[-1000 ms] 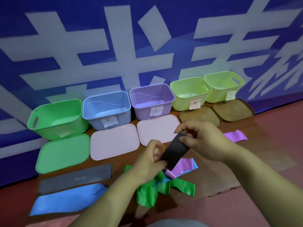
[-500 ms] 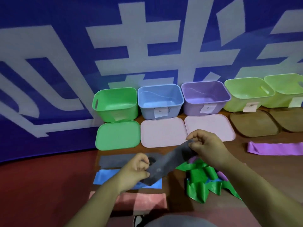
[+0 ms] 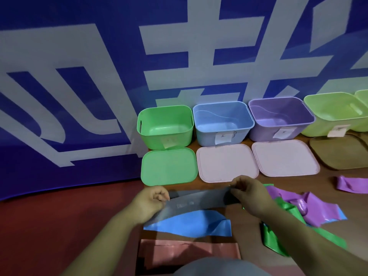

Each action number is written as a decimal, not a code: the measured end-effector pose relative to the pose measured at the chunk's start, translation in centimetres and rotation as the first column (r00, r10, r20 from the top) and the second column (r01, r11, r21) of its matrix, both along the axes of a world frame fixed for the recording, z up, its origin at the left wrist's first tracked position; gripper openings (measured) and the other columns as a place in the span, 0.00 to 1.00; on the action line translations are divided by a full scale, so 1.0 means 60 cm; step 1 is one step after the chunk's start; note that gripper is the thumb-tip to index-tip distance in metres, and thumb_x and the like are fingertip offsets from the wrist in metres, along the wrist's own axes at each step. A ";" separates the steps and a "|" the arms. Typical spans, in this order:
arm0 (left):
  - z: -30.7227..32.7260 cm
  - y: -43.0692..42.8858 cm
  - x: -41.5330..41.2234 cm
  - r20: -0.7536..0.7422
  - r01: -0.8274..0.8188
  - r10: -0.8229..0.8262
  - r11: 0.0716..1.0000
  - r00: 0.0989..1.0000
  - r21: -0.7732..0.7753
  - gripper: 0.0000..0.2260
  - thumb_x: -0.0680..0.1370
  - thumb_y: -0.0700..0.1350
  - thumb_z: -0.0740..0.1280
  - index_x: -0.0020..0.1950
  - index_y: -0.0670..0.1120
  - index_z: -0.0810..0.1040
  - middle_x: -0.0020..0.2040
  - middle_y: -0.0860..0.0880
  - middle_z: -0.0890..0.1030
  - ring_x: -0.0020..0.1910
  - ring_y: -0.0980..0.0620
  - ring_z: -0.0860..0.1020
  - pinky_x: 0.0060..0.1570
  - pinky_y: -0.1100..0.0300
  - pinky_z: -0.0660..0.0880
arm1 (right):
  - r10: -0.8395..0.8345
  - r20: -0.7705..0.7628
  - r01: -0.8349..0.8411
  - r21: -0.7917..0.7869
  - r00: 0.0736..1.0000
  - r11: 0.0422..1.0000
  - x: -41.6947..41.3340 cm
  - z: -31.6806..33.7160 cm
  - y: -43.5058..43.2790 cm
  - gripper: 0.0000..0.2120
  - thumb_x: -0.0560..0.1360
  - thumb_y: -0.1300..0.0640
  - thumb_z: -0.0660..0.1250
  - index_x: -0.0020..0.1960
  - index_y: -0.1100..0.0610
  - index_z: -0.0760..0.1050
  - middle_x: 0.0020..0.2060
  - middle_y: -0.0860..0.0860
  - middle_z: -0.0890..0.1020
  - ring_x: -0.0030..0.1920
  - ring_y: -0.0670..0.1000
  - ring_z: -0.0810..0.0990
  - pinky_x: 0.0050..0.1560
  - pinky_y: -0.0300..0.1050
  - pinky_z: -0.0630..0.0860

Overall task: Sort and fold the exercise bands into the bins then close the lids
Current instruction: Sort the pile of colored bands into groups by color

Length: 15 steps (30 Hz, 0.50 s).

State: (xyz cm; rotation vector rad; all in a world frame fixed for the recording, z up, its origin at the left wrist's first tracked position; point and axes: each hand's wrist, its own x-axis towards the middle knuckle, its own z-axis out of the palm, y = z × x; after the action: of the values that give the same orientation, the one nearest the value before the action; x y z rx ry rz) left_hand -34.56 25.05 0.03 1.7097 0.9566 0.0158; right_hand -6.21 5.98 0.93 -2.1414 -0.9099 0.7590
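Grey band stretched flat before open bins

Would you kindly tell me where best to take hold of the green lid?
Probably by its near edge, from the front: the green lid lies flat, the green bin stands close behind it and a pink lid lies close beside it, so that edge looks freest.

Left hand: forearm entering from 8 o'clock, fingers pinching grey band. Right hand: forearm from 4 o'clock, likewise pinching.
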 end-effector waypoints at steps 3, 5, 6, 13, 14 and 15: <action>-0.026 0.034 -0.001 -0.054 0.039 -0.034 0.995 0.998 0.089 0.20 0.74 0.28 0.63 0.39 0.53 0.82 0.34 0.53 0.77 0.31 0.58 0.70 0.35 0.63 0.66 | 0.025 0.057 -0.021 -0.073 0.998 0.997 -0.010 -0.021 0.018 0.09 0.72 0.62 0.71 0.42 0.48 0.77 0.38 0.45 0.82 0.40 0.48 0.81 0.37 0.31 0.73; -0.037 0.049 0.007 -0.119 0.119 -0.099 0.977 0.988 0.175 0.19 0.75 0.31 0.64 0.40 0.57 0.81 0.37 0.53 0.79 0.33 0.57 0.73 0.36 0.62 0.69 | 0.029 0.074 -0.022 -0.094 0.997 0.995 -0.014 -0.029 0.031 0.09 0.72 0.61 0.71 0.44 0.47 0.77 0.39 0.45 0.82 0.41 0.49 0.80 0.34 0.29 0.70; -0.040 0.057 0.012 -0.155 0.163 -0.131 0.963 0.979 0.213 0.18 0.76 0.33 0.64 0.41 0.57 0.81 0.39 0.54 0.80 0.35 0.57 0.75 0.38 0.62 0.71 | 0.028 0.071 -0.021 -0.107 0.997 0.994 -0.015 -0.037 0.039 0.09 0.73 0.61 0.70 0.45 0.47 0.76 0.40 0.46 0.82 0.41 0.49 0.79 0.34 0.29 0.70; -0.055 0.062 0.049 -0.410 0.430 -0.269 0.821 0.872 0.376 0.18 0.75 0.49 0.67 0.65 0.56 0.75 0.61 0.55 0.76 0.61 0.52 0.74 0.61 0.53 0.73 | 0.051 0.056 -0.029 -0.345 0.997 0.938 -0.002 -0.062 0.047 0.12 0.74 0.56 0.69 0.57 0.52 0.76 0.46 0.44 0.81 0.42 0.46 0.79 0.40 0.37 0.72; -0.055 0.056 0.055 -0.405 0.431 -0.272 0.819 0.873 0.378 0.19 0.76 0.49 0.67 0.67 0.56 0.74 0.62 0.55 0.75 0.62 0.52 0.73 0.62 0.53 0.73 | 0.062 0.074 -0.032 -0.346 0.995 0.938 0.001 -0.060 0.040 0.12 0.74 0.56 0.68 0.57 0.51 0.77 0.48 0.44 0.81 0.44 0.47 0.79 0.42 0.38 0.72; -0.055 0.048 0.061 -0.396 0.429 -0.275 0.820 0.876 0.379 0.19 0.76 0.49 0.67 0.67 0.56 0.74 0.63 0.55 0.75 0.62 0.52 0.73 0.62 0.53 0.72 | 0.068 0.098 -0.031 -0.335 0.993 0.942 0.004 -0.059 0.032 0.10 0.74 0.56 0.68 0.55 0.51 0.77 0.49 0.45 0.82 0.44 0.47 0.79 0.43 0.41 0.74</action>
State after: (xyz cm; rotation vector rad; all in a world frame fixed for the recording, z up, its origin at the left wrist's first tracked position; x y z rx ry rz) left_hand -30.92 27.93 -3.29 2.3715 0.8947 -0.3255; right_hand -5.94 7.90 -2.63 -2.4842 -0.9487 0.8805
